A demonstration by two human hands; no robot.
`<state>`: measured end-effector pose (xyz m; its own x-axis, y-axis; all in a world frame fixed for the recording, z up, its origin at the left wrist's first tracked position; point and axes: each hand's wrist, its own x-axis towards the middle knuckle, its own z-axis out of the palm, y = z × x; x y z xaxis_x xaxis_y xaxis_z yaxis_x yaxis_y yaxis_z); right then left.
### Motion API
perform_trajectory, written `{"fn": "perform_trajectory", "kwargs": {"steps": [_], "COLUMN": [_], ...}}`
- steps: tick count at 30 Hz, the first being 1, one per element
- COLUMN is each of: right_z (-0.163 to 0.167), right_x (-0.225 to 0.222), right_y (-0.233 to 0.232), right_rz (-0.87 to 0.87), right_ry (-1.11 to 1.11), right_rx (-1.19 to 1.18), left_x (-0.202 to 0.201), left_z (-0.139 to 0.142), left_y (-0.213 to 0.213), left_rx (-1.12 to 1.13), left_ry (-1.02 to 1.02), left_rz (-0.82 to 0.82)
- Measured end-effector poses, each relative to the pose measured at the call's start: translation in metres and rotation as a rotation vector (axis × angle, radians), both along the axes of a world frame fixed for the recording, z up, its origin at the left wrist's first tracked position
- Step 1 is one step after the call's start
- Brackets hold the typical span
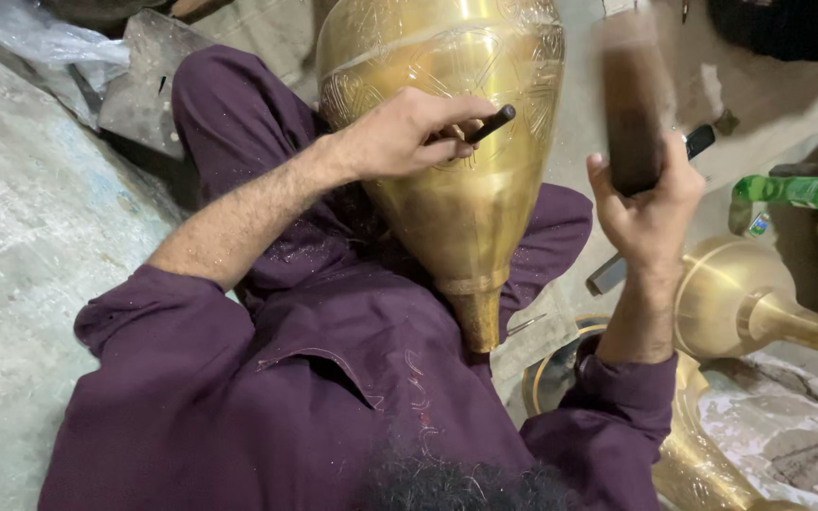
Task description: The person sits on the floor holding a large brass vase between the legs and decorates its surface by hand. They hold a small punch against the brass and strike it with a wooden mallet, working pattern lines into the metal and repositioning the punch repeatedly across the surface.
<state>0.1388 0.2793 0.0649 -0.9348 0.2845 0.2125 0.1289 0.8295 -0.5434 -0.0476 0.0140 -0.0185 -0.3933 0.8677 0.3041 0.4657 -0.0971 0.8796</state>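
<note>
L hand is reaching across w/ forearm bare, fingers curled shut in a pinch grip. R hand is lifting upright, fist closed tight (top motion-blurred), wrist straight, sleeves pushed back.

A large engraved vessel lay on the seated person's lap at the centre, its narrow neck pointing toward six o'clock. The left hand rested on the vessel's flank with a short punch pressed against it, while at three o'clock the right hand held a mallet upright, apart from the vessel. On the floor, a second vessel lay at four o'clock below a bottle, and a stone block sat at ten o'clock.
</note>
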Motion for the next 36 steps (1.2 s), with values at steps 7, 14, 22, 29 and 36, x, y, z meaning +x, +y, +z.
{"fn": "perform_trajectory", "kwargs": {"steps": [7,14,22,29,36], "right_z": [-0.011,-0.047,-0.073,-0.085,-0.105], "right_x": [0.026,0.05,0.072,0.086,0.098], "right_y": [-0.001,-0.008,-0.022,-0.035,-0.048], "right_rz": [-0.08,-0.191,-0.28,-0.327,-0.285], "right_ry": [-0.007,0.059,0.221,0.197,0.157], "right_rx": [0.158,0.037,-0.025,0.265,0.426], "left_x": [-0.013,-0.022,-0.029,-0.031,-0.029], "left_z": [0.011,0.024,0.03,0.031,0.037], "left_y": [0.005,0.005,0.017,0.025,0.032], "left_rx": [0.072,0.045,-0.037,-0.049,-0.231], "left_ry": [0.083,0.092,0.171,0.216,0.362], "left_rz": [-0.171,-0.309,-0.458,-0.544,-0.618]}}
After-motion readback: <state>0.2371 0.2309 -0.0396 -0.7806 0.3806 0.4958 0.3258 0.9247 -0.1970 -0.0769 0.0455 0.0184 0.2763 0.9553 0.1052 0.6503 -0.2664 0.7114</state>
